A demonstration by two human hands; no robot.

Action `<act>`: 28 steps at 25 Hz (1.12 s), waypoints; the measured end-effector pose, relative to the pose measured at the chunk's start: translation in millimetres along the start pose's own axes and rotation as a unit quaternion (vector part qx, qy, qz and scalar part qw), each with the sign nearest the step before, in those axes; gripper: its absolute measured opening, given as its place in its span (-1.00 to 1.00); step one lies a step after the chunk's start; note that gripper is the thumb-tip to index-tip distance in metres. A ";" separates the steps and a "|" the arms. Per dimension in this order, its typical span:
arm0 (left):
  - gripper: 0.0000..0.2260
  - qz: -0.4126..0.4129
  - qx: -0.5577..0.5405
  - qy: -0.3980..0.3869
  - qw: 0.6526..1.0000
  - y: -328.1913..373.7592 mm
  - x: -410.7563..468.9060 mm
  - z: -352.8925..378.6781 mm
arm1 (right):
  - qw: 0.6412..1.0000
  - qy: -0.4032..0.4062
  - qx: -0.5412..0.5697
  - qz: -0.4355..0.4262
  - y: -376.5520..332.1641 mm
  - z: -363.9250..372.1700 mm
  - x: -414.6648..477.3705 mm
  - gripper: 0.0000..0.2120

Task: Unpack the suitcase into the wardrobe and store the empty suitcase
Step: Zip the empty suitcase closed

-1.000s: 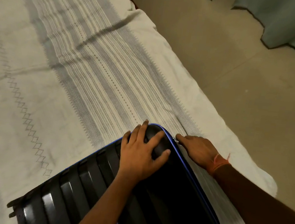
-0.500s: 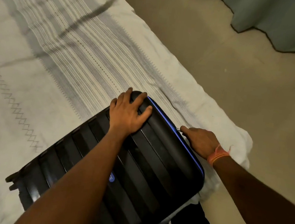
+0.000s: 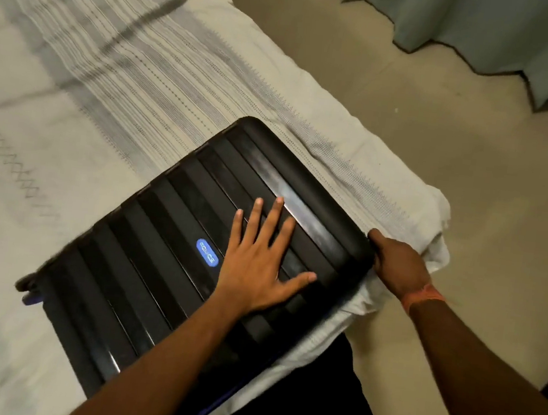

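A bed [image 3: 61,181] with a white striped sheet fills the room's near side, with tan floor [image 3: 416,104] and a curtain [image 3: 495,24] behind. The black suitcase [image 3: 166,228] lies flat and shut on the bed, close to its edge. The left hand [image 3: 254,274] lies open on the lid, fingers spread. The right hand [image 3: 396,267] is curled at the suitcase's side, but I cannot tell if it holds anything. No clothes or wardrobe show. I think both jobs, unpacking and storing, may be left.
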State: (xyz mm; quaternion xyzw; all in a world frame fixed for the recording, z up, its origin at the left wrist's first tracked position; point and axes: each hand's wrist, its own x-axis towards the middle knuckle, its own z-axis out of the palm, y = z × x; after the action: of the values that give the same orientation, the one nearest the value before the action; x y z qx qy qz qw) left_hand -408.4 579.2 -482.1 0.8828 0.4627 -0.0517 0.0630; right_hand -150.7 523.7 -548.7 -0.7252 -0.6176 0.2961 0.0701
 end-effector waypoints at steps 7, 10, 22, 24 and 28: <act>-0.16 0.019 0.017 -0.011 1.000 4.2 -9.7 3.5 | 0.987 0.059 -0.129 0.079 -17.8 12.7 -28.0 -0.73; -0.17 0.017 0.011 -0.012 1.000 10.3 -14.7 1.9 | 0.981 0.096 -0.122 0.119 -23.5 19.1 -46.5 -0.74; -0.13 0.076 0.034 -0.038 0.996 46.5 -72.2 10.9 | 0.974 0.045 -0.220 0.026 3.2 -19.5 -37.8 -0.68; -0.19 0.079 -0.003 -0.042 0.996 42.0 -72.4 4.8 | 0.985 0.063 -0.156 0.037 -5.9 3.0 -65.4 -0.68; -0.24 0.102 0.006 -0.047 0.994 39.8 -75.1 -0.2 | 0.995 0.066 -0.058 0.052 -31.8 41.5 -117.8 -0.76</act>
State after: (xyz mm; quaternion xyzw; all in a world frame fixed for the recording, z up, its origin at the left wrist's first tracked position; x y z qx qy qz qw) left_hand -418.2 496.0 -468.1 0.9224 0.3661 -0.0894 0.0842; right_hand -206.6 409.6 -527.3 -0.7770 -0.5894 0.2146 0.0532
